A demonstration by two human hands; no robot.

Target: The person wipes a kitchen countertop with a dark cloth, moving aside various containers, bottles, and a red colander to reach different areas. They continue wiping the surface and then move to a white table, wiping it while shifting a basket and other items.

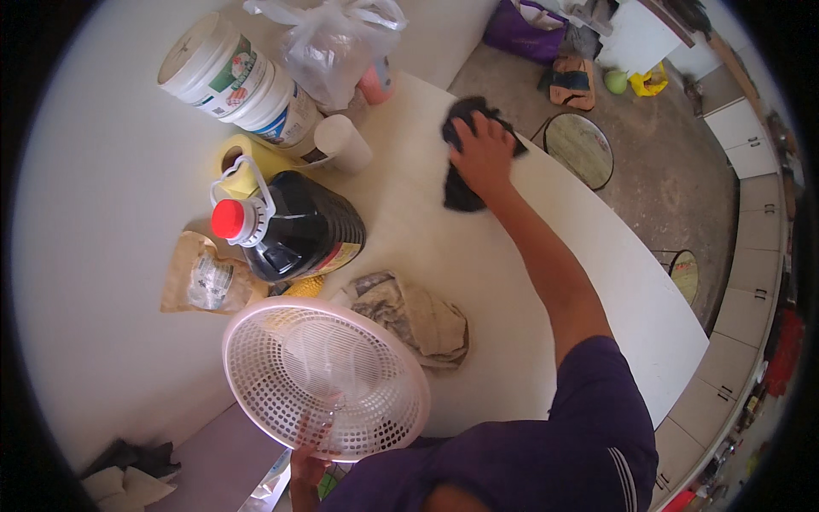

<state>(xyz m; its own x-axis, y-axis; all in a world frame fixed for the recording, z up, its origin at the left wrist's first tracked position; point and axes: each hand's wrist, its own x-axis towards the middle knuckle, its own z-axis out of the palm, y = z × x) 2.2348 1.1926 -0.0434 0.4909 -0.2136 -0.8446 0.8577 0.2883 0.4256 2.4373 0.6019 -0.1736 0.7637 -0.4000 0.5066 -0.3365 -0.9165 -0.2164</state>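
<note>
My right hand (pixel 484 150) presses down on a dark cloth (pixel 466 191) near the far right edge of the white table (pixel 608 281). Its fingers are spread over the cloth. At the lower left, my left hand (pixel 311 462) grips the rim of a pale pink plastic colander (pixel 333 358), which is tilted so that its inside faces up towards me. Part of that hand shows through the colander's holes. Just beyond the colander, a crumpled beige towel (pixel 425 320) lies on the table.
Along the wall stand a large dark bottle with a red cap (pixel 301 230), stacked white buckets (pixel 224 70), a yellow roll (pixel 256 160), a white cup (pixel 345 144), a plastic bag (pixel 333 51) and a brown paper pouch (pixel 205 275). Round stools (pixel 578 150) stand beyond the table's right edge.
</note>
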